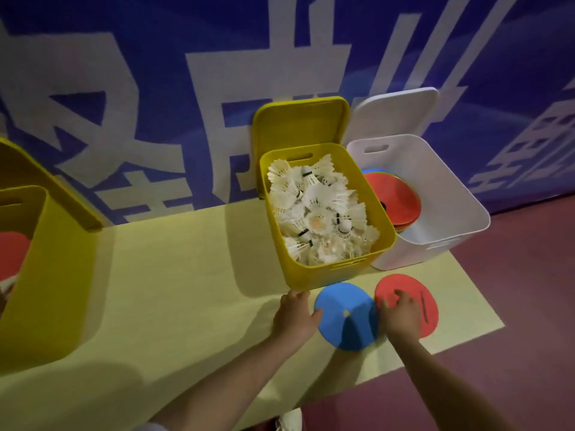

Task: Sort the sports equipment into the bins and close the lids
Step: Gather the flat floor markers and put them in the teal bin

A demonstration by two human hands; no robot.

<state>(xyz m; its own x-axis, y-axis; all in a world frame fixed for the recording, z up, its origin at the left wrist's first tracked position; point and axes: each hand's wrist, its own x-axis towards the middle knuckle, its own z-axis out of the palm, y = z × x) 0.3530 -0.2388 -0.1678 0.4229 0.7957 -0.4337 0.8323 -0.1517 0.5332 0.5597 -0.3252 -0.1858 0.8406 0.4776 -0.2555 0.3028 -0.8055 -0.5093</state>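
While both of your hands are down at the lower centre of the frame, two discs remain loose on the yellow mat (186, 275). Your left hand (295, 317) lies with relaxed fingers against the left edge of the blue disc (345, 317), its thumb touching the rim; it does not yet grip anything. Your right hand (401, 315) rests flat on the red disc (410, 301), fingers spread over its left half, and its wrist side touches the blue disc's right edge.

What matters for the next move is where the discs belong. The white bin (435, 194), up and to the right of your hands, already holds a stack of red and other discs, so both loose ones likely go there. Your right hand is the nearer one to it, with a straight path up the frame from the red disc. The yellow bin (311, 269), full of shuttlecocks (317, 209), stands directly above the blue disc and between your left hand and the white bin, so a left-hand carry would have to pass around or over it.

Both lids (301, 126) lean upright behind the bins, not yet closed.
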